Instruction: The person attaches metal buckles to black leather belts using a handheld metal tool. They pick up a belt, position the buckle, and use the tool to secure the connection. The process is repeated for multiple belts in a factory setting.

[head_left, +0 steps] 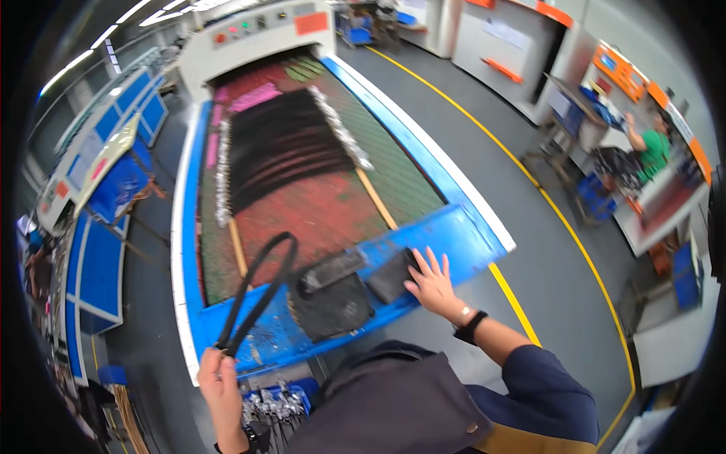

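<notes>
My left hand (219,378) is closed around the lower ends of a black strap (253,284), whose upper part bends over in a loop above the blue front ledge (454,242). At the right of that ledge, my right hand (435,289) has its fingers spread. Its fingertips reach the edge of a dark rectangular block (393,277); how firmly they touch it I cannot tell. Between my hands sits a worn black pad (333,306) with a smaller dark bar (333,271) lying at its far edge.
Many black cords with silver ends (287,144) stretch across two wooden sticks (376,198) on the machine's red-green bed (302,227). Pink pieces (255,97) lie beyond. A blue bin (302,390) of silver-tipped pieces stands below the ledge. A person in green (652,151) sits far right.
</notes>
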### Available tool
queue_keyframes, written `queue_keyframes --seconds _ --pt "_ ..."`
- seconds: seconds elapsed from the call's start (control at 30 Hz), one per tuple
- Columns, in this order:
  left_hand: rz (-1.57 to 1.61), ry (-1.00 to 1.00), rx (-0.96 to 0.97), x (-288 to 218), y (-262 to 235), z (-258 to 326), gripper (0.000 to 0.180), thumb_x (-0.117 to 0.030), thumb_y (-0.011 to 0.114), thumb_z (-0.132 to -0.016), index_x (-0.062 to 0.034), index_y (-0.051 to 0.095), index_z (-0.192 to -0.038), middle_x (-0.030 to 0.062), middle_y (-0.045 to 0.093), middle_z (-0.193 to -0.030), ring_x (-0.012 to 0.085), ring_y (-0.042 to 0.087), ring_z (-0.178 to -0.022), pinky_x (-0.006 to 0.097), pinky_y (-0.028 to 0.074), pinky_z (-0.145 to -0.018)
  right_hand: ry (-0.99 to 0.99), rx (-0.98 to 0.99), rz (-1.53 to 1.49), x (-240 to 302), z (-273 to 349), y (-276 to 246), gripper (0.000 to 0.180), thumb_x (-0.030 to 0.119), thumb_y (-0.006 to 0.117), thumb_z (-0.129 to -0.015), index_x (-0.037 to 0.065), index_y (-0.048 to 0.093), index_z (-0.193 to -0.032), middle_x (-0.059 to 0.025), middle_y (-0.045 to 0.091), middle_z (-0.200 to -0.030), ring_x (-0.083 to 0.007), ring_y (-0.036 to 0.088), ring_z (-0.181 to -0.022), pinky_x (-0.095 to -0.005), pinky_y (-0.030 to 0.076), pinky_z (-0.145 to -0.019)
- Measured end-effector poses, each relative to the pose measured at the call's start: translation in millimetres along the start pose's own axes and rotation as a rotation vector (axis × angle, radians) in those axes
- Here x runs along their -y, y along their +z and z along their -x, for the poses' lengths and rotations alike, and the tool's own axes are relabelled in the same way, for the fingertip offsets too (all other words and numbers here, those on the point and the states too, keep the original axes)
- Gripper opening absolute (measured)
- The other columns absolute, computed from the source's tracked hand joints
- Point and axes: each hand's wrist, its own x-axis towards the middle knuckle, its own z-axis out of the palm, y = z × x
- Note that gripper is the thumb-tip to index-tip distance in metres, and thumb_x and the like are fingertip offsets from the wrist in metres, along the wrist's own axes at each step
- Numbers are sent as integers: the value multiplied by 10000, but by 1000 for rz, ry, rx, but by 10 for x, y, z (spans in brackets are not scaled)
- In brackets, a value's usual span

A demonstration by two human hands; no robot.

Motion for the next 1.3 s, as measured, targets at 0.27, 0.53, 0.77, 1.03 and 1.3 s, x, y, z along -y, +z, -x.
queue_keyframes --seconds 0.27,0.53,0.77,1.03,1.3 --pt "-1 83 46 -105 109 -94 190 -122 503 -835 18 482 -709 104 435 -666 216 428 -607 323 329 -550 49 -63 -37 -235 77 67 265 278 605 -804 133 653 -1020 -103 389 -1373 -322 248 -1325 -594 123 -1041" --pt "-10 118 23 -161 118 -33 165 -107 541 -814 17 497 -714 117 459 -666 245 446 -624 347 336 -557 125 -168 -123 -241 -78 116 209 230 676 -736 79 612 -865 -109 502 -1207 -319 344 -1253 -575 157 -1041" --pt "-23 100 19 -148 54 -1 154 -106 542 -813 10 511 -717 121 476 -674 259 457 -646 354 345 -577 175 -238 -221 -308 -210 211 139 144 658 -683 65 556 -735 -85 549 -1028 -293 451 -1097 -549 214 -1020" --pt "-47 72 26 -114 10 35 144 -109 539 -815 -4 529 -717 119 492 -683 271 470 -666 361 357 -595 269 -243 -147 -298 -113 167 234 160 596 -728 47 577 -932 -134 505 -1176 -327 401 -1176 -558 189 -1027" --pt "-42 105 95 -146 43 -29 106 -99 544 -818 -7 549 -765 129 519 -717 308 488 -690 371 380 -627 -66 10 19 102 28 10 455 326 563 -831 42 539 -1185 -131 328 -1407 -361 202 -1335 -602 111 -1037"
